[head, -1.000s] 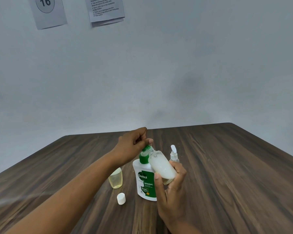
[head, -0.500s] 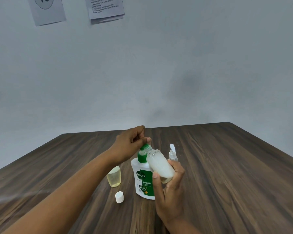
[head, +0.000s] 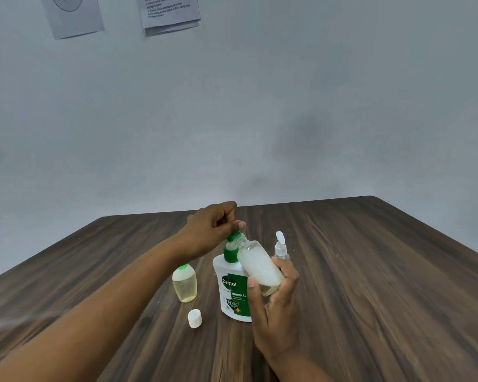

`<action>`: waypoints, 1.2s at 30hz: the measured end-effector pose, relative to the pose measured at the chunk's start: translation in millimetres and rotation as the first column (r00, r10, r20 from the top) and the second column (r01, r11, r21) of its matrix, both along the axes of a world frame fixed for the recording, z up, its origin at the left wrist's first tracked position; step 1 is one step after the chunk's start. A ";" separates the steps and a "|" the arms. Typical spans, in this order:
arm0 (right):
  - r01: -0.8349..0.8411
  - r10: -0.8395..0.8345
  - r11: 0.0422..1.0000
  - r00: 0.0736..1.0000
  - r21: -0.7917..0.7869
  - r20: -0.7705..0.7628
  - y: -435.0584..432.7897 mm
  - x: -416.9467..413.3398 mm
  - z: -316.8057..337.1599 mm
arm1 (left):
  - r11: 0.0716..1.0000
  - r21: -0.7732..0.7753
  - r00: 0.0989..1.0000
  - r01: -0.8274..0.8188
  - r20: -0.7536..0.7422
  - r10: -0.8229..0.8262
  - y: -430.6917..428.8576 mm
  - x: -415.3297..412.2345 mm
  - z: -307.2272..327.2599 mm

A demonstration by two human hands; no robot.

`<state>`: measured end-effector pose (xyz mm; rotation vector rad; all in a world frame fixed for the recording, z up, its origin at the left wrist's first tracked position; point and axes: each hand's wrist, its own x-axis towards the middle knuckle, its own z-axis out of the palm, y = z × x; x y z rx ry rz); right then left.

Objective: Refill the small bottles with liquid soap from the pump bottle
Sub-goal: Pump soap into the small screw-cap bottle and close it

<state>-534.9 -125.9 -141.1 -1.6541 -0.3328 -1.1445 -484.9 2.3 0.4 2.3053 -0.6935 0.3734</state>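
A white pump bottle (head: 233, 293) with a green label and green pump head stands upright on the wooden table (head: 370, 285). My left hand (head: 213, 230) sits on top of the pump head, fingers curled over it. My right hand (head: 273, 304) grips a small frosted bottle (head: 257, 264) holding white soap, tilted so its open neck meets the pump's nozzle. A small round bottle (head: 184, 283) of yellowish liquid with a green top stands to the left. A loose white cap (head: 194, 318) lies in front of it.
A small clear spray bottle (head: 281, 246) with a white nozzle stands behind my right hand. Grey wall rises behind the table's far edge, with two paper sheets (head: 75, 15) pinned high up. The table's right corner is at the far right.
Both hands and the tilted small bottle stay at the pump head. The view has shifted slightly; nothing else on the table has moved.
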 end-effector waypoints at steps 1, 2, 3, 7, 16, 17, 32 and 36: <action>0.000 0.000 1.000 1.000 0.007 0.001 0.2 -0.1 0.7 | 1.000 -0.001 1.000 -0.005 0.012 0.005 -0.8 0.2 -2.0; -0.006 0.006 1.000 1.000 0.017 0.003 0.4 -0.2 1.3 | 1.000 -0.005 1.000 -0.012 0.023 0.012 -1.7 0.5 -4.6; -0.012 0.012 1.000 1.000 0.028 0.007 0.8 0.1 1.4 | 1.000 -0.011 0.999 -0.019 0.030 0.019 -2.4 0.9 -7.3; -0.014 0.013 0.999 1.000 0.031 0.025 0.1 1.3 0.8 | 0.999 -0.019 0.999 -0.034 0.035 0.035 -2.2 1.8 -11.1; -0.016 0.016 1.000 1.000 0.019 0.008 1.8 2.7 -0.4 | 0.998 0.059 0.999 -0.026 0.038 0.023 -1.9 -3.4 2.3; -0.019 0.019 1.000 1.000 0.025 0.006 2.0 2.6 -0.9 | 0.998 0.057 0.999 -0.037 0.042 0.035 -3.3 -3.3 1.2; 0.005 -0.005 1.000 1.000 0.018 0.007 3.3 3.6 -1.8 | 0.995 0.083 0.998 -0.052 0.045 0.048 -3.9 -2.3 7.3; 0.012 -0.012 1.000 1.000 0.029 0.013 2.4 3.8 -1.7 | 0.991 0.073 0.993 -0.111 0.048 0.107 -7.8 -8.0 -1.5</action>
